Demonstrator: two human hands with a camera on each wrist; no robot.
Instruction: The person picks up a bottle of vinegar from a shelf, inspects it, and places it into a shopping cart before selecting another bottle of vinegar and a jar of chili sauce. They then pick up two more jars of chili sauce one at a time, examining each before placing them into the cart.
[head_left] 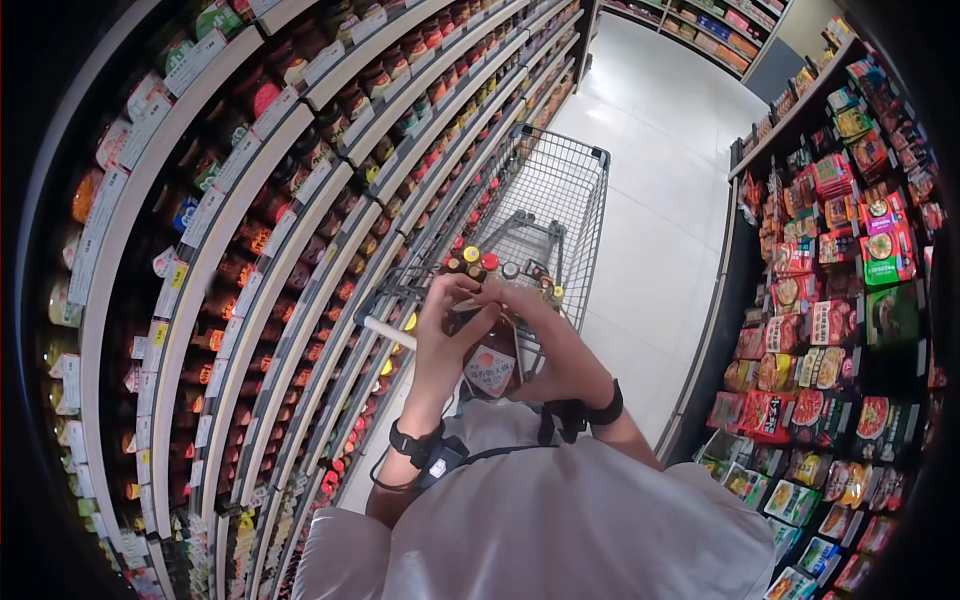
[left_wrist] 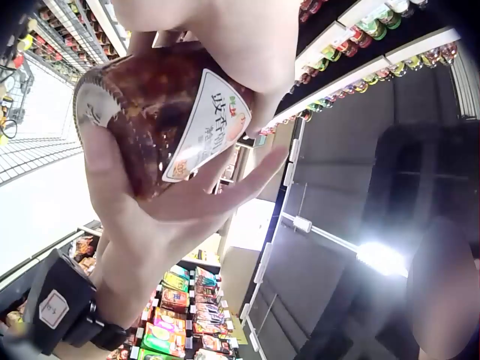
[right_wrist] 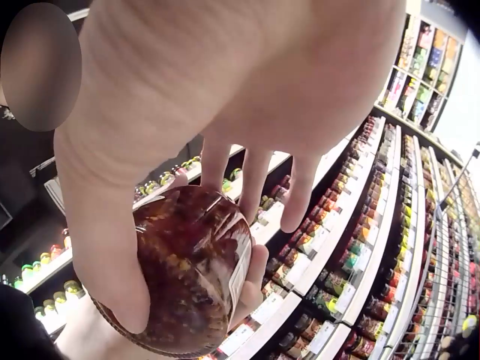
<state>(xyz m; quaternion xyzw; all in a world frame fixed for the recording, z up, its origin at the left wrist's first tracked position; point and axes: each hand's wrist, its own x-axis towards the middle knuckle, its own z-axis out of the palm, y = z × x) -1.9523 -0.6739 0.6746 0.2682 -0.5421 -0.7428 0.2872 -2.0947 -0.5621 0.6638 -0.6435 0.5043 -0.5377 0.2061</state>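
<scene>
Well, in the head view your left hand (head_left: 440,325) and right hand (head_left: 565,350) grasp a labelled jar (head_left: 492,368) near the cart (head_left: 560,185). From the left wrist, your grip is probably round its hidden top; from the right, your thumb (right_wrist: 112,277) presses it.

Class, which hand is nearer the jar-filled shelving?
Left: the left hand holds the sauce jar on the side toward the shelving; the right hand is on the far side.

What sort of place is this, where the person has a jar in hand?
Most likely a supermarket aisle: shelves of jars with price tags line one side, packaged foods the other, and a wire shopping cart stands in front.
</scene>
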